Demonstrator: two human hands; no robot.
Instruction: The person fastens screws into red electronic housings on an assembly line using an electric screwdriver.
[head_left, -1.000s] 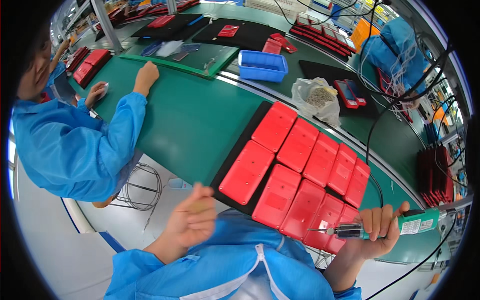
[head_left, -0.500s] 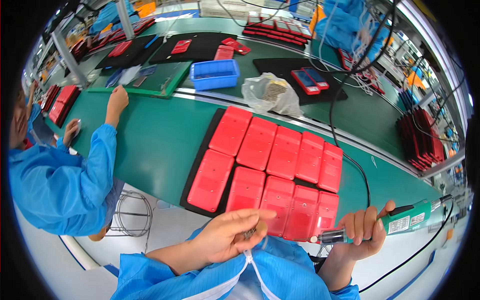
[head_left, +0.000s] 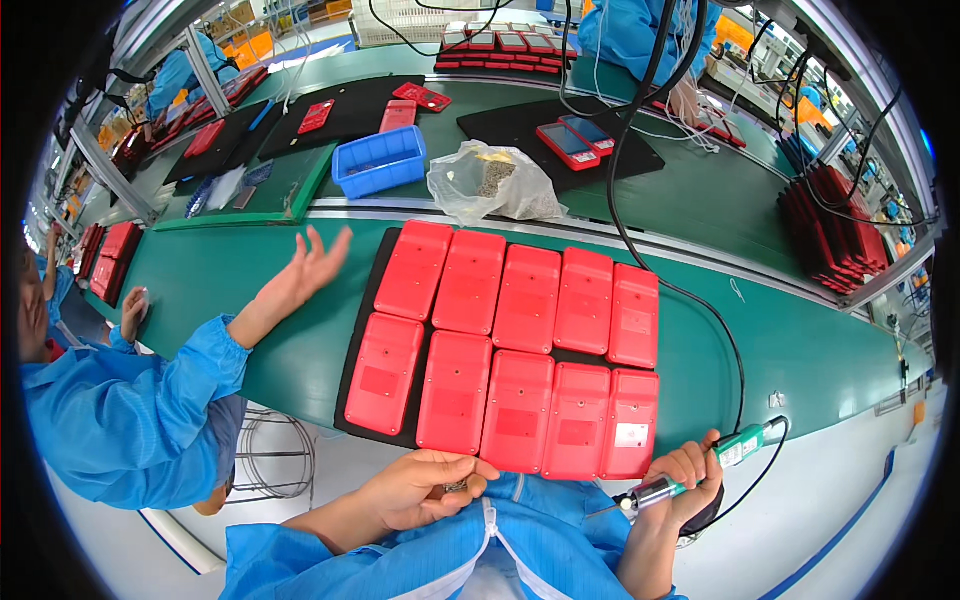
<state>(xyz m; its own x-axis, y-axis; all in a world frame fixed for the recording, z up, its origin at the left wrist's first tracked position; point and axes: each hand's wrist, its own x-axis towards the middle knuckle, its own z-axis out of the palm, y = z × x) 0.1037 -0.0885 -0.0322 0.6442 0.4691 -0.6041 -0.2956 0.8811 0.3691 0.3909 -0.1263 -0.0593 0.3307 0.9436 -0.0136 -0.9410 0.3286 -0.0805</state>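
Observation:
My left hand [head_left: 425, 490] is closed around a small pile of metal screws [head_left: 456, 487], just below the near edge of the red casings. In my right hand [head_left: 688, 478] is a green electric screwdriver [head_left: 738, 449], gripped near its silver front end, which points left and down. Two rows of red plastic casings [head_left: 457, 385] lie flat, backs up, on a black mat [head_left: 358, 355] in front of me. Small holes show in their backs. Neither hand touches the casings clearly; my left fingertips are close to the near row.
A co-worker's open hand [head_left: 308, 268] reaches over the bench left of the mat. Behind the casings stand a clear bag of screws [head_left: 500, 180] and a blue bin [head_left: 378, 162]. A black cable [head_left: 700, 312] crosses the green bench [head_left: 790, 345] at right.
My view has shifted. My right hand and the screwdriver have dropped and moved left, with its tip tilted down. My left fingers have drawn together. The co-worker's hand has moved right, fingers spread.

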